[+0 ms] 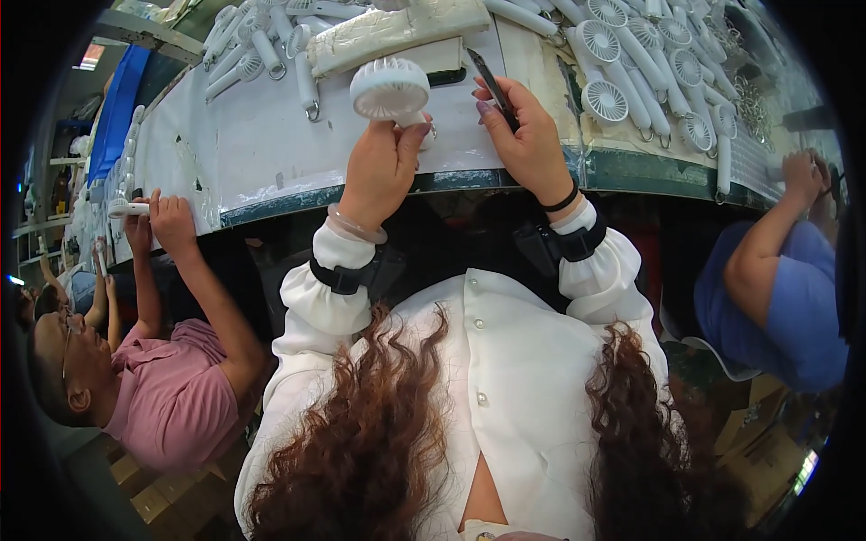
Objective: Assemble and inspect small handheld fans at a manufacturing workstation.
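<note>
Just above the table's near edge, my left hand (383, 167) is closed around the handle of a white handheld fan (390, 88). Its round grilled head points up and away from me. To the right, my right hand (526, 135) grips a slim black cutter-like tool (494, 86), its pointed tip slanting up and left. The tool is apart from the fan. Behind the fan's head lies a worn off-white block (397, 38) wrapped in tape.
Many white handheld fans lie heaped at the far right (631, 63) and far left (262, 45) of the white tabletop (262, 149). Metal rings (749, 108) are piled at the right. A co-worker in pink (180, 388) sits left, another in blue (767, 298) right.
</note>
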`<state>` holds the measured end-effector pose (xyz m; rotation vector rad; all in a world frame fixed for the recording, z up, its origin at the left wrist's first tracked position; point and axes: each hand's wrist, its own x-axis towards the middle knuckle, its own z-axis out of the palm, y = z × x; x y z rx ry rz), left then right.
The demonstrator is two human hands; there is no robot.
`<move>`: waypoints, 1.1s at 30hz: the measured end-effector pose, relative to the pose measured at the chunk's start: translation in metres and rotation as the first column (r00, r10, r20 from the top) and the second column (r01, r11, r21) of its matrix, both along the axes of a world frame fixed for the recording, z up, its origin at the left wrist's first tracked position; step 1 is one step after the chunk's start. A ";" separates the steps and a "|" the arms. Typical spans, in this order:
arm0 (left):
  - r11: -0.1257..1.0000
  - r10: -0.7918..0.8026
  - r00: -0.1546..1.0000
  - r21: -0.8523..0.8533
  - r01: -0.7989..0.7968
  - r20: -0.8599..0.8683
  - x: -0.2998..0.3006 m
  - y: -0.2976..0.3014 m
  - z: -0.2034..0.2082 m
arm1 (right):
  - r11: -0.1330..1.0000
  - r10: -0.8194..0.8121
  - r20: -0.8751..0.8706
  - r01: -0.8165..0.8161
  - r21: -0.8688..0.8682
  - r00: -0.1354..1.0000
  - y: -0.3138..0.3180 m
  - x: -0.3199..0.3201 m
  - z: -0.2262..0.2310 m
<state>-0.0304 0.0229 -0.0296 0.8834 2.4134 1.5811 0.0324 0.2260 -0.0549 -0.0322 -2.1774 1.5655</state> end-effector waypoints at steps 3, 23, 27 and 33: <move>0.997 0.005 0.991 -0.070 -0.015 -0.135 -0.016 0.006 -0.005 | 1.000 -0.003 -0.024 0.002 -0.023 1.000 -0.002 -0.003 -0.001; 0.993 -0.058 0.977 -0.108 0.037 -0.203 -0.007 0.002 0.004 | 1.000 -0.006 -0.010 0.006 -0.004 1.000 -0.001 0.001 -0.002; 0.988 -0.075 0.979 -0.150 0.046 -0.191 -0.007 -0.002 0.006 | 1.000 -0.006 -0.022 0.006 -0.005 1.000 0.000 -0.001 -0.003; 0.982 -0.082 0.971 -0.184 0.040 -0.225 -0.007 -0.005 0.003 | 1.000 -0.001 -0.027 0.001 -0.010 1.000 -0.001 0.001 0.000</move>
